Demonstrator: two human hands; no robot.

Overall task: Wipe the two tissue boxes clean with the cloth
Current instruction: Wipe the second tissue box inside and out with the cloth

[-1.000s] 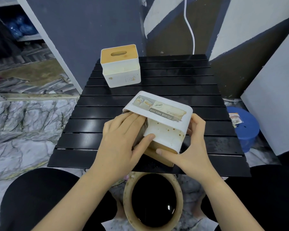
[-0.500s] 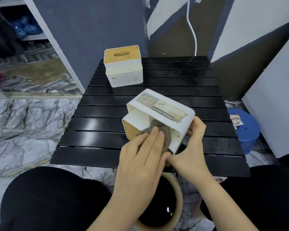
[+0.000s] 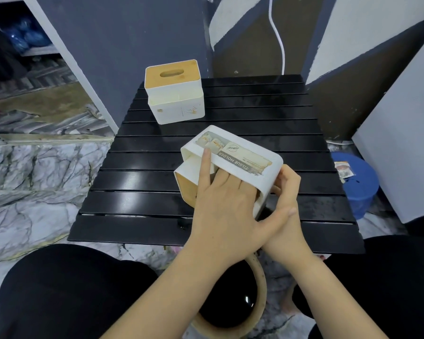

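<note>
A white tissue box (image 3: 175, 99) with a tan wooden lid was set on a black slatted table (image 3: 267, 123); the floor (image 3: 30, 182) was marbled white and grey.

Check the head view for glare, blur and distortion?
Head view: glare streaks on the glossy black table slats left of the held tissue box; wide-angle bending curves the slats and wall edges; left hand slightly soft, box label readable; basin below shows a small highlight.

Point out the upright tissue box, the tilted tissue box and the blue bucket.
upright tissue box (image 3: 179, 104), head view, white front wall.
tilted tissue box (image 3: 240, 157), head view, label on its upturned face.
blue bucket (image 3: 360, 189), head view, its side.
</note>
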